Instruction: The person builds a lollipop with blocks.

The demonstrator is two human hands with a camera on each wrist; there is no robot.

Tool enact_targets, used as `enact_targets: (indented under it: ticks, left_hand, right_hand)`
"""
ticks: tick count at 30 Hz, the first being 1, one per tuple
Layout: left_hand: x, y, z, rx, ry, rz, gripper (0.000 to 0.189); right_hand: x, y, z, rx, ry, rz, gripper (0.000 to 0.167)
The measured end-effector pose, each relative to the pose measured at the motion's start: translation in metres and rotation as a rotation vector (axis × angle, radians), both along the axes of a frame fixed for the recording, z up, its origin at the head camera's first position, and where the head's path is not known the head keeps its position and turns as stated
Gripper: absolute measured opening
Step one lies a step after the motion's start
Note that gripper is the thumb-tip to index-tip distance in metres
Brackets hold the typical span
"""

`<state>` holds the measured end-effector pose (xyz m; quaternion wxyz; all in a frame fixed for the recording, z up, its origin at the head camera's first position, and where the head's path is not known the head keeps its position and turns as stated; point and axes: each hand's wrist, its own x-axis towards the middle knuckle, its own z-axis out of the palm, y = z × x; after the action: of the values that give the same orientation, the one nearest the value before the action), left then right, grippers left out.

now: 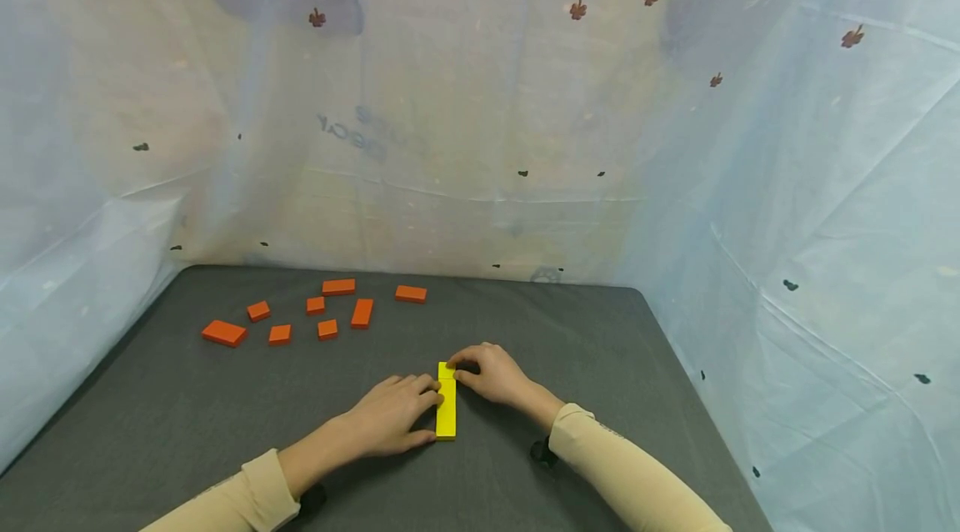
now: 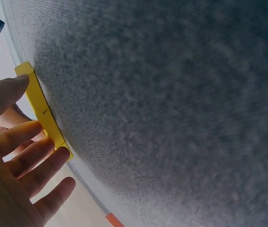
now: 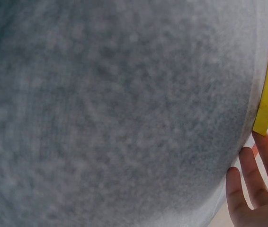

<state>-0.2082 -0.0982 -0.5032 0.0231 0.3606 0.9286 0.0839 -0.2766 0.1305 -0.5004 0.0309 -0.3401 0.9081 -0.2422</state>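
Note:
A long yellow block (image 1: pixel 446 411) lies on the dark grey table, with a short yellow block (image 1: pixel 446 368) set against its far end. My left hand (image 1: pixel 390 418) rests along the left side of the yellow blocks. Its fingertips touch near the joint, and its thumb (image 2: pixel 13 87) touches the long block near its close end. At the far end my right hand (image 1: pixel 491 373) pinches the short block between index finger and thumb. The other right fingers (image 3: pixel 248 163) stay apart from the blocks in the right wrist view.
Several orange blocks, some long (image 1: pixel 224 333) and some short (image 1: pixel 280 335), lie scattered at the table's back left. One orange block (image 1: pixel 411 293) lies farther right near the back edge. A pale patterned sheet (image 1: pixel 480 140) hangs behind and beside the grey table (image 1: pixel 585 348).

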Motion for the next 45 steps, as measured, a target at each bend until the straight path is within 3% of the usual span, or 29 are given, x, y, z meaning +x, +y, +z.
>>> enact_targets:
  ticks: [13, 17, 23, 26, 38, 45]
  left_hand:
    - [-0.002, -0.009, -0.004, 0.065, 0.025, -0.007, 0.052]
    - [-0.008, -0.018, -0.004, 0.12, 0.078, 0.004, 0.049]
    - [-0.028, -0.037, -0.002, 0.226, 0.258, 0.061, 0.04]
    - [-0.04, -0.05, 0.0, 0.256, 0.298, 0.119, 0.038]
    - [-0.09, -0.098, -0.001, 0.309, 0.208, 0.351, 0.037]
    - [-0.108, -0.114, -0.003, 0.324, 0.176, 0.448, 0.037]
  right_hand:
    - [0.007, 0.003, 0.003, -0.012, 0.03, 0.018, 0.033]
    - [0.015, 0.005, 0.006, -0.001, 0.045, 0.018, 0.036]
    - [0.029, 0.008, 0.008, 0.081, 0.058, 0.023, 0.051]
    - [0.037, 0.008, 0.006, 0.143, 0.065, 0.033, 0.059]
    - [0.053, 0.011, 0.001, 0.296, 0.13, 0.09, 0.07]
    - [0.054, 0.013, -0.003, 0.316, 0.113, 0.097, 0.069]
